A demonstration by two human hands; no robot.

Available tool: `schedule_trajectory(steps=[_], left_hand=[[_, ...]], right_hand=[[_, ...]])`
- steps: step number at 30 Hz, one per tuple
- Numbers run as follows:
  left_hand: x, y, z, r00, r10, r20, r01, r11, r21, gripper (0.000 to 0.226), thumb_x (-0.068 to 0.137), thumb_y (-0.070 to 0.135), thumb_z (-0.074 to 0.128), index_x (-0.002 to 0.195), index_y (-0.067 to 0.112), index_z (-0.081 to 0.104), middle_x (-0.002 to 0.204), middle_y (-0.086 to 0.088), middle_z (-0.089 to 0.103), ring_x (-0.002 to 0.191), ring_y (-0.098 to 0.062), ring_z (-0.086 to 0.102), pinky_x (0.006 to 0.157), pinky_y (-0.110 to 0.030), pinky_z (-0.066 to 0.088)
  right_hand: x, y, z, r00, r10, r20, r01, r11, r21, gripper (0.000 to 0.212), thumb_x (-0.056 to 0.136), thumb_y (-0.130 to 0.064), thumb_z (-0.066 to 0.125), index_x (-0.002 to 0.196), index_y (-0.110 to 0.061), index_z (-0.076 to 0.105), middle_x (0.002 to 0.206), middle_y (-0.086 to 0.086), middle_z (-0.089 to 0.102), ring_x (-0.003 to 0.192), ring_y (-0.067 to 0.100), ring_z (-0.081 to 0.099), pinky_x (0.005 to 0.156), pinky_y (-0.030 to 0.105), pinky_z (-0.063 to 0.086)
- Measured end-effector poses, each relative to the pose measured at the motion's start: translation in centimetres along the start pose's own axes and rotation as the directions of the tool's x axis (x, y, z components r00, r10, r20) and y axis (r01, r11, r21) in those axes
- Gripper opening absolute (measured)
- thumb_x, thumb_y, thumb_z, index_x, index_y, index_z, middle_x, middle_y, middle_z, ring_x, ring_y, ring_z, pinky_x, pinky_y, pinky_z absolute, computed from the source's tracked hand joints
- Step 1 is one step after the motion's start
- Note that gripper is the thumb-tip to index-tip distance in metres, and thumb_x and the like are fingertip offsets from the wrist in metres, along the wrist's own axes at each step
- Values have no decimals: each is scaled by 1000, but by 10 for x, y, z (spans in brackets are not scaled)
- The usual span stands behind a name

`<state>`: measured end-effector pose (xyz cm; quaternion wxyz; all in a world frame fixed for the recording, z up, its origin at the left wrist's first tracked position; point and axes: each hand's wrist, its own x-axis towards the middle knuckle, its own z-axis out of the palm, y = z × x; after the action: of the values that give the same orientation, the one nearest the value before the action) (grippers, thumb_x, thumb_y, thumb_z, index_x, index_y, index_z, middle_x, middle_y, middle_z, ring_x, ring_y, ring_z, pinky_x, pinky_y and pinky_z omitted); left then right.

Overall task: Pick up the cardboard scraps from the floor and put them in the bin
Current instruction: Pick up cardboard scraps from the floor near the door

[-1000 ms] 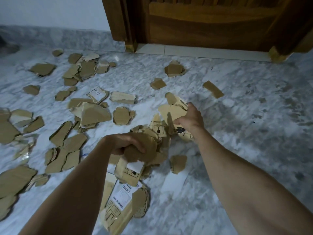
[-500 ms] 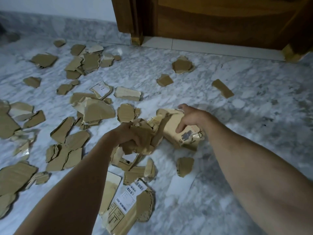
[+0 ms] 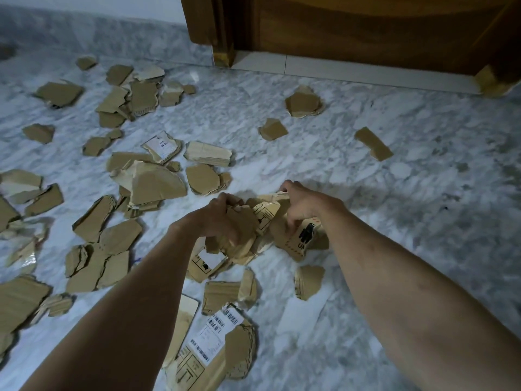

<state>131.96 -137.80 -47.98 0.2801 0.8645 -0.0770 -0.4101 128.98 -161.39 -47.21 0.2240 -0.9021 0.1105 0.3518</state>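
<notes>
My left hand (image 3: 222, 218) and right hand (image 3: 303, 206) clamp fingers on a torn brown cardboard bundle (image 3: 262, 230); scraps litter the marble floor (image 3: 423, 193); no bin visible.

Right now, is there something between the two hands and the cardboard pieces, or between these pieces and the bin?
Nothing stands between the hands and the scraps: the left hand and the right hand each already grip a bunch of cardboard scraps above the marble floor. No bin is in view, so that path cannot be judged.
</notes>
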Motion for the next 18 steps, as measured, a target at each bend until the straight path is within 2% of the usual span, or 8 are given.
schedule_trajectory(steps=[2,4,7,8,10,12,16,18], left_hand=[[5,-6,0,1000,-14,6,14,998,-63,135,27,27,85,144,29,18,117,-8,62,106,-30,64,93,-54,56],[6,-10,1,1000,-17,13,17,998,-54,146,24,30,84,148,31,9,112,-11,67,104,-32,67,93,-53,57],[4,-9,1,1000,-22,6,22,1000,-21,111,25,27,86,128,22,44,106,-9,70,101,-33,69,87,-52,59],[3,-6,1,1000,-19,-2,19,1000,-3,105,25,29,87,122,21,49,109,-8,68,101,-32,69,86,-52,60],[-5,0,1,998,-55,-20,57,991,125,100,31,36,90,122,23,49,121,-5,52,100,-29,63,87,-49,59],[-6,2,3,995,-85,-55,96,965,245,83,47,36,91,117,23,49,123,-4,31,99,-28,56,90,-45,57],[-7,7,6,998,-32,-57,43,978,202,72,33,35,88,98,20,64,128,-7,43,98,-27,62,82,-46,62],[-4,6,5,998,-38,-57,48,979,198,89,35,34,86,116,21,55,122,-5,44,99,-27,60,84,-47,61]], right_hand=[[-1,-2,1,1000,12,17,-12,1000,14,127,57,-13,92,155,-33,14,162,-2,19,139,33,38,100,52,47],[-2,-4,0,1000,24,15,-23,999,-43,124,56,-17,92,155,-30,18,158,3,21,139,33,35,100,52,47],[-6,-8,-1,999,35,-25,-37,995,-93,102,57,-18,92,142,-21,34,141,6,30,129,30,37,93,50,51],[-6,-8,0,999,39,-28,-41,997,-59,99,57,-16,92,139,-20,36,140,7,36,124,30,42,92,49,52],[-7,-4,2,999,43,-26,-43,999,26,101,57,-13,92,141,-20,35,141,9,46,118,30,50,92,47,53],[-11,4,1,996,56,-63,-48,991,121,109,57,-12,92,147,-20,32,145,9,46,121,30,50,97,45,51],[-28,27,-17,959,135,-250,-49,944,325,112,58,-3,90,153,-16,32,150,9,46,132,31,48,104,39,47],[-38,42,-30,919,218,-329,-67,907,415,105,51,-6,92,144,-16,44,138,8,58,124,31,56,101,42,51]])
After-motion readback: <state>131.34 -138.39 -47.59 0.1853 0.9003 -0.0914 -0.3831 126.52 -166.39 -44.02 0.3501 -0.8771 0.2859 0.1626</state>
